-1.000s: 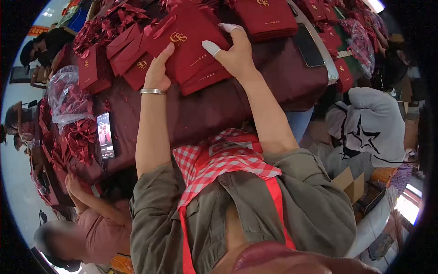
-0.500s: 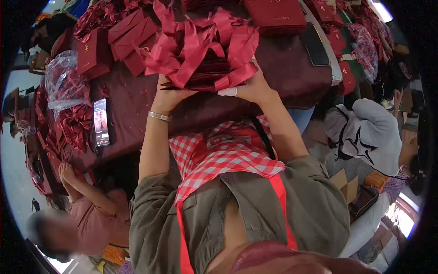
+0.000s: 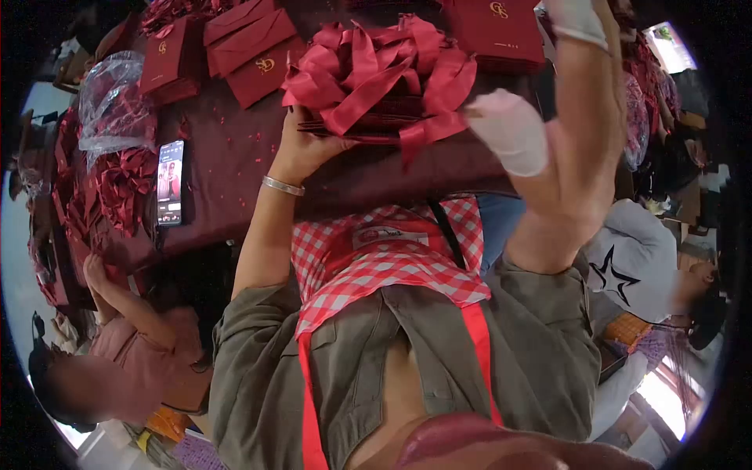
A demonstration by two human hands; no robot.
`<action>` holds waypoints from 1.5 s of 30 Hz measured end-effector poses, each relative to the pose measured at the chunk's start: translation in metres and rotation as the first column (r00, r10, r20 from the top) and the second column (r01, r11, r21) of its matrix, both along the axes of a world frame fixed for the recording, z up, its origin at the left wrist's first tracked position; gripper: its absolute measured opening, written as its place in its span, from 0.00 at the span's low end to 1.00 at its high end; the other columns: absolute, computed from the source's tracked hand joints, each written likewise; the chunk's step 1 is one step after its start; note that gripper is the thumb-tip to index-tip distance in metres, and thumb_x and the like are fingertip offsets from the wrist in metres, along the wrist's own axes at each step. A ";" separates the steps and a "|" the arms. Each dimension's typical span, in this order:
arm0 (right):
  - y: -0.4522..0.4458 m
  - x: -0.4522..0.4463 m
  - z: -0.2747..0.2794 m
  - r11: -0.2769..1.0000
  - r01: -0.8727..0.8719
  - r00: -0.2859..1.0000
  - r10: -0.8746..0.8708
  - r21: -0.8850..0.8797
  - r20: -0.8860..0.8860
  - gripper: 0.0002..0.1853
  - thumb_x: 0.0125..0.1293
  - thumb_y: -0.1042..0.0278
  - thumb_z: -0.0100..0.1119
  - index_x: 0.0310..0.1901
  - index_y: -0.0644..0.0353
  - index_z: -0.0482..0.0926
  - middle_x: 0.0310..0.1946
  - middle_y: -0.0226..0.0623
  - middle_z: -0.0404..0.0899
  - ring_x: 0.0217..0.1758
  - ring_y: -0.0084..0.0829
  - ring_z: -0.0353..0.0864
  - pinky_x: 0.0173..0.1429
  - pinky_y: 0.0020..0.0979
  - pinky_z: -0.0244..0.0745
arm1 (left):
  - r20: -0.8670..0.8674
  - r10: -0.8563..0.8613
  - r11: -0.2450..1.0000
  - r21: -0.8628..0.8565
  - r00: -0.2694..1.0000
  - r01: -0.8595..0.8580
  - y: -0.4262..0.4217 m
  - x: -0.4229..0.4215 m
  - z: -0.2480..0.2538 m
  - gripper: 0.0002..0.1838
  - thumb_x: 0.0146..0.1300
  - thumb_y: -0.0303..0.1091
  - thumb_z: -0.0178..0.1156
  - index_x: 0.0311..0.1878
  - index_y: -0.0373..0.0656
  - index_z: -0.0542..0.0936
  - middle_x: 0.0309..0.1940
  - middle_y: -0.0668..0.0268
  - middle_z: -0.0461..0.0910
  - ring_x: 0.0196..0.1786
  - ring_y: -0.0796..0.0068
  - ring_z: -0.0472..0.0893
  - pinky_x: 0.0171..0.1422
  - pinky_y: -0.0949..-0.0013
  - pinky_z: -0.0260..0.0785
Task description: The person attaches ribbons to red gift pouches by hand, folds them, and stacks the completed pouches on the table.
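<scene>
My left hand (image 3: 309,149) grips the lower left side of a thick stack of dark red cards or bags (image 3: 368,121), its fingers partly hidden beneath. Loose glossy red ribbons (image 3: 376,74) cover the top of the stack. Raised close to the camera at the right, my right hand (image 3: 580,149) looks large and slightly blurred, away from the stack. White covers show on its thumb and a finger, which are spread apart, and nothing is visible between them.
The dark red tablecloth (image 3: 235,172) carries red envelopes (image 3: 254,39), stacked red bags (image 3: 168,66), another red stack (image 3: 501,35), a lit phone (image 3: 170,182) and a plastic bag (image 3: 117,102). A co-worker (image 3: 145,345) sits lower left; a person in grey (image 3: 634,258) is at right.
The stack was turned so its ribboned edge faces up, and has shifted slightly right. My right hand has let go of it and come up to the right, toward the camera.
</scene>
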State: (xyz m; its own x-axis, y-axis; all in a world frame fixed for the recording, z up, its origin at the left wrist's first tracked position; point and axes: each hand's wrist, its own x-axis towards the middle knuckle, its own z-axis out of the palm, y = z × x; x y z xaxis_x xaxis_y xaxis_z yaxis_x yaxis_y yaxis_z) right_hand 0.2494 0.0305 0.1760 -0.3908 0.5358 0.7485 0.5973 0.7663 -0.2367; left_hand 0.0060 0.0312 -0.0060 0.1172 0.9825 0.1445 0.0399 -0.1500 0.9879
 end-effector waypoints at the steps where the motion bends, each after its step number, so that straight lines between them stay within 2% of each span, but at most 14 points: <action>1: 0.008 -0.015 -0.004 1.000 -0.002 0.996 0.002 0.006 0.084 0.35 0.62 0.47 0.57 0.61 0.69 0.68 0.61 0.54 0.67 0.66 0.50 0.64 0.68 0.46 0.57 | 0.010 0.002 1.000 -0.012 1.000 -0.002 -0.004 0.001 0.002 0.42 0.41 0.23 0.76 0.60 0.39 0.64 0.53 0.63 0.74 0.54 0.72 0.76 0.58 0.66 0.71; 5: 0.032 -0.055 -0.060 0.978 0.047 0.874 0.058 -0.202 0.482 0.43 0.63 0.34 0.47 0.61 0.74 0.66 0.64 0.56 0.63 0.70 0.51 0.58 0.69 0.54 0.51 | 0.073 -0.006 0.992 -0.127 0.997 0.015 -0.023 0.009 0.026 0.37 0.42 0.22 0.74 0.58 0.37 0.69 0.53 0.63 0.75 0.54 0.71 0.77 0.58 0.67 0.72; 11: 0.029 -0.051 -0.058 0.989 0.028 0.838 0.055 -0.143 0.543 0.43 0.63 0.35 0.47 0.61 0.73 0.66 0.64 0.56 0.63 0.69 0.52 0.58 0.70 0.53 0.50 | -0.119 0.005 0.985 0.172 0.993 0.016 -0.014 0.011 0.029 0.39 0.40 0.26 0.76 0.60 0.39 0.69 0.54 0.63 0.75 0.56 0.69 0.76 0.62 0.63 0.69; 16: 0.031 -0.053 -0.012 0.992 -0.113 0.938 0.090 0.050 0.336 0.35 0.66 0.41 0.45 0.59 0.70 0.68 0.61 0.54 0.66 0.67 0.49 0.62 0.69 0.48 0.53 | -0.026 0.008 0.982 0.188 1.000 -0.003 -0.016 0.017 0.037 0.39 0.40 0.28 0.77 0.58 0.38 0.70 0.53 0.63 0.76 0.56 0.69 0.75 0.61 0.64 0.69; 18: 0.037 -0.068 -0.044 0.999 -0.040 0.864 0.050 -0.031 0.501 0.34 0.67 0.41 0.43 0.59 0.69 0.68 0.60 0.53 0.66 0.66 0.47 0.62 0.68 0.47 0.54 | 0.118 -0.056 0.997 -0.048 0.991 0.062 -0.020 0.020 0.041 0.38 0.40 0.30 0.77 0.57 0.39 0.70 0.52 0.64 0.76 0.55 0.70 0.76 0.59 0.64 0.70; 19: 0.039 -0.070 -0.057 0.998 -0.006 0.849 0.040 -0.067 0.528 0.34 0.68 0.41 0.42 0.59 0.68 0.68 0.60 0.52 0.67 0.66 0.46 0.63 0.68 0.46 0.54 | -0.186 0.016 0.968 0.247 0.983 0.031 -0.010 0.020 0.032 0.37 0.41 0.29 0.77 0.56 0.39 0.70 0.51 0.65 0.77 0.53 0.71 0.77 0.58 0.65 0.71; 22: 0.045 -0.049 -0.052 0.997 0.004 0.945 0.023 -0.079 0.327 0.33 0.69 0.42 0.39 0.60 0.67 0.67 0.59 0.50 0.67 0.64 0.43 0.64 0.67 0.43 0.55 | -0.032 0.052 0.983 0.181 0.998 -0.045 -0.013 0.024 0.029 0.36 0.40 0.28 0.76 0.55 0.40 0.71 0.50 0.66 0.76 0.52 0.72 0.77 0.58 0.65 0.71; 24: 0.046 -0.017 -0.046 0.992 -0.010 1.000 0.010 -0.126 0.001 0.33 0.69 0.42 0.37 0.61 0.65 0.66 0.58 0.48 0.68 0.64 0.40 0.64 0.66 0.41 0.56 | 0.790 -0.056 0.983 -0.063 0.610 0.171 -0.020 0.037 0.032 0.36 0.39 0.27 0.77 0.54 0.40 0.71 0.50 0.66 0.77 0.51 0.73 0.77 0.56 0.66 0.72; 26: 0.049 0.023 -0.058 0.970 -0.076 0.932 -0.012 -0.229 -0.363 0.32 0.70 0.42 0.35 0.61 0.64 0.66 0.57 0.47 0.68 0.63 0.38 0.65 0.65 0.39 0.57 | -0.021 0.027 1.000 -0.012 0.999 -0.027 -0.019 0.020 0.027 0.35 0.40 0.28 0.77 0.53 0.40 0.72 0.48 0.66 0.78 0.50 0.73 0.78 0.55 0.67 0.73; 29: 0.038 0.057 -0.104 0.908 -0.153 0.826 -0.100 -0.391 -0.555 0.46 0.67 0.30 0.21 0.68 0.68 0.56 0.68 0.48 0.59 0.74 0.39 0.53 0.76 0.39 0.42 | -0.048 0.007 0.996 0.091 0.999 -0.003 -0.020 0.015 0.020 0.32 0.40 0.27 0.77 0.51 0.39 0.74 0.45 0.65 0.79 0.48 0.73 0.79 0.53 0.67 0.73; 35: 0.047 0.044 -0.163 0.866 -0.258 0.826 -0.032 -0.428 -0.563 0.42 0.70 0.33 0.21 0.70 0.65 0.53 0.69 0.44 0.58 0.73 0.36 0.56 0.74 0.35 0.47 | 0.063 0.036 0.996 0.085 0.997 -0.042 -0.025 0.018 0.022 0.24 0.41 0.25 0.76 0.44 0.37 0.78 0.39 0.67 0.81 0.46 0.74 0.79 0.52 0.67 0.73; 38: 0.044 0.008 -0.185 0.826 -0.346 0.750 -0.042 -0.446 -0.660 0.40 0.70 0.35 0.24 0.70 0.63 0.52 0.68 0.42 0.59 0.71 0.35 0.58 0.73 0.34 0.50 | -0.358 0.101 0.953 0.304 0.928 0.014 -0.022 0.020 0.024 0.25 0.43 0.25 0.75 0.47 0.37 0.77 0.42 0.65 0.81 0.47 0.74 0.79 0.52 0.67 0.73; 42: 0.054 0.006 -0.184 0.749 -0.488 0.631 -0.053 -0.449 -0.774 0.38 0.71 0.38 0.28 0.71 0.60 0.51 0.67 0.41 0.61 0.69 0.33 0.60 0.71 0.33 0.53 | 0.336 0.089 0.974 -0.228 0.938 -0.011 -0.007 0.021 0.003 0.22 0.44 0.25 0.74 0.45 0.35 0.79 0.42 0.65 0.82 0.44 0.74 0.80 0.50 0.69 0.73; 45: 0.064 0.010 -0.179 0.673 -0.600 0.548 -0.048 -0.433 -0.835 0.36 0.71 0.40 0.31 0.71 0.58 0.50 0.66 0.39 0.62 0.67 0.32 0.62 0.69 0.32 0.56 | 0.015 0.078 0.994 0.082 0.997 -0.079 -0.004 0.022 0.007 0.20 0.43 0.24 0.74 0.42 0.34 0.80 0.39 0.66 0.82 0.42 0.74 0.81 0.49 0.69 0.73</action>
State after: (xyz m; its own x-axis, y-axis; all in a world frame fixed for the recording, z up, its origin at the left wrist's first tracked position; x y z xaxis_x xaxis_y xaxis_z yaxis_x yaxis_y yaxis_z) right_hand 0.2596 0.0947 -0.0026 -0.0996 0.9319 0.3486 -0.2700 0.3119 -0.9109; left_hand 0.0280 0.0270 0.0007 0.0386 0.9734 0.2259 0.0434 -0.2275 0.9728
